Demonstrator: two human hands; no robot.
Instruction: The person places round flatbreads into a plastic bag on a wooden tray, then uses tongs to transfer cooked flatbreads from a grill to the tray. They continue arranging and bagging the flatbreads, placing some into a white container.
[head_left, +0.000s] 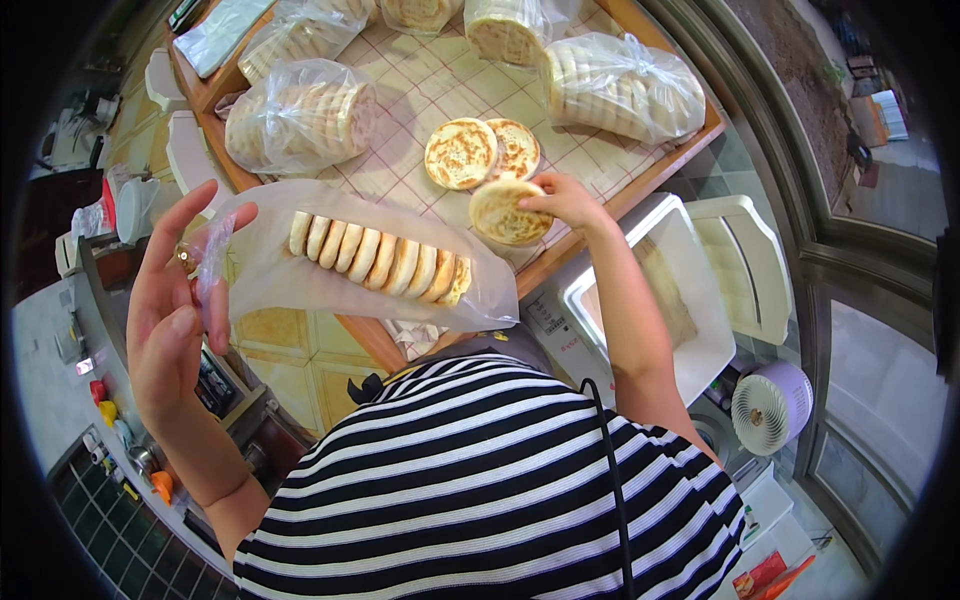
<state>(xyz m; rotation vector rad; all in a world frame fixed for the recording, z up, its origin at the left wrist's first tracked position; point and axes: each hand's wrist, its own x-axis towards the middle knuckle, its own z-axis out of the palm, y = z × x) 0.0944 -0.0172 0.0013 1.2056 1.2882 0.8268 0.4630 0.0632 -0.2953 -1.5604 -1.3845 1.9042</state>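
Note:
My left hand (157, 330) is raised at the left, with the gathered neck of a clear plastic bag (262, 289) held among its fingers. Inside the bag lies a row of several round flatbreads (375, 259), standing on edge against one another. My right hand (568, 202) pinches the edge of a loose flatbread (501, 216) between thumb and fingers, just right of the bag. Beyond it, a browned flatbread (459, 154) partly overlaps another flatbread (517, 146) on the checked tablecloth (420, 82).
Filled flatbread bags stand around the wooden table: one bag (300, 120) at left, another bag (626, 90) at right, more behind. Folded plastic bags (221, 34) lie at the far left corner. A white foam box (709, 330), a chair (746, 262) and a fan (771, 409) are at right.

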